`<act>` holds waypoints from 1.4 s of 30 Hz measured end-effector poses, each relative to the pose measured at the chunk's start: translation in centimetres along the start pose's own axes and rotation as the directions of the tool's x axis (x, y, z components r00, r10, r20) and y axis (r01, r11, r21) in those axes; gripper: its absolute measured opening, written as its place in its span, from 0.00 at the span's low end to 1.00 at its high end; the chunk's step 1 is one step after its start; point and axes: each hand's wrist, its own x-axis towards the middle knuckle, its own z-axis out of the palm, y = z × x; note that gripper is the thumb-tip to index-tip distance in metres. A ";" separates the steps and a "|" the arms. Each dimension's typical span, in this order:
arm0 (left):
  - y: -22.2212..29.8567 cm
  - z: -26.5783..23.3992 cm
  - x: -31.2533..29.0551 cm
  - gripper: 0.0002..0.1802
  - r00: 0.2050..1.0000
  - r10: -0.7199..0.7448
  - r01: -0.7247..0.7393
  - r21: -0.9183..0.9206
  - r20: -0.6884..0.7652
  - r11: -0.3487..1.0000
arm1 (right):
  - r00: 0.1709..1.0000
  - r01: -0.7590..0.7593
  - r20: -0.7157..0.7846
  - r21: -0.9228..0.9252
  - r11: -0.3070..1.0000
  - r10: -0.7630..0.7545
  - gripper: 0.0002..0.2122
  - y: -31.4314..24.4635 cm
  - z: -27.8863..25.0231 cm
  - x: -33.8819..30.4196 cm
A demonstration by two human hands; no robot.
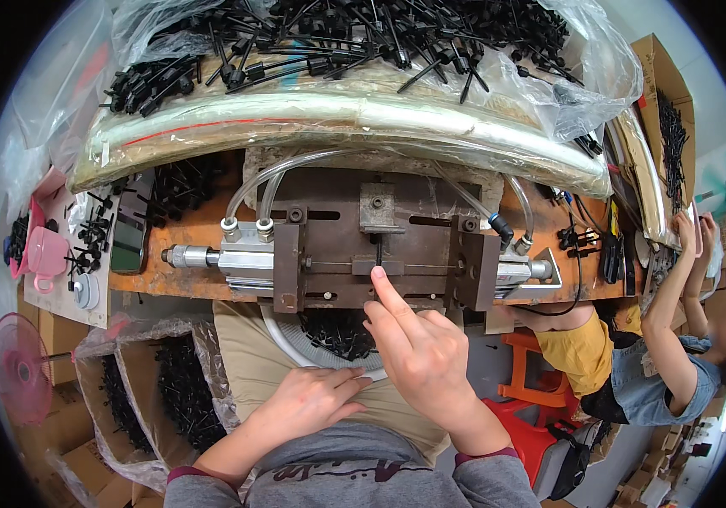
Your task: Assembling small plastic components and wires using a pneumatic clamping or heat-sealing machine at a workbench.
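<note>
My right hand (420, 351) holds nothing; its index finger is stretched out and its other fingers are loosely bent. That fingertip touches a small dark block (366, 267) at the middle of a brown metal fixture (329, 190). Just beyond the fingertip, a thin black plastic piece (379, 245) sits upright in the picture, between the block and a grey metal stop (377, 206). Lower down, my left hand (308, 398) lies over my lap with its fingers loosely extended, touching the near rim of a white basket (291, 343). Black plastic pieces (337, 333) fill that basket, partly hidden under the fixture.
Air cylinders (248, 262) (519, 271) with clear hoses flank the fixture. Black rod-like parts (363, 34) heap on the plastic-wrapped ledge behind. Lined boxes (185, 385), a pink fan (20, 368) and a pink cup (45, 254) stand left. A co-worker (668, 356) reaches up beside red stools (524, 423).
</note>
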 end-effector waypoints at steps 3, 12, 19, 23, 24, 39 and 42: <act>-0.2 0.7 0.0 0.16 0.999 0.040 -0.041 -0.027 -0.029 0.999 | 1.000 -0.025 0.016 -0.018 1.000 0.025 0.10 -0.3 -0.2 0.1; -0.7 7.5 -4.2 0.20 0.957 -0.201 0.222 -0.079 0.207 0.972 | 1.000 -0.023 -0.009 -0.039 0.999 0.023 0.11 -0.4 0.1 0.1; 0.8 6.3 -4.8 0.14 0.931 -0.362 0.356 -0.331 0.045 0.874 | 0.984 0.084 -0.180 0.478 0.874 0.004 0.12 0.9 1.5 -2.2; 1.1 4.2 -4.2 0.10 0.820 -0.567 0.178 -0.906 -0.079 0.384 | 0.996 0.060 -0.089 0.749 0.660 0.011 0.13 -0.9 0.7 -5.9; 1.5 2.5 -3.3 0.11 0.833 -0.545 0.071 -0.959 -0.094 0.274 | 0.996 0.056 -0.092 0.753 0.655 0.021 0.13 -1.6 0.8 -6.6; 4.3 -3.0 -1.5 0.14 0.925 -0.371 0.118 -0.989 0.078 0.085 | 0.977 0.087 -0.202 0.678 0.730 0.071 0.19 -4.2 -1.1 -8.2; 4.5 -3.2 -1.6 0.15 0.918 -0.381 0.130 -0.991 0.112 0.023 | 0.977 0.094 -0.204 0.690 0.718 0.068 0.19 -4.2 -1.2 -8.1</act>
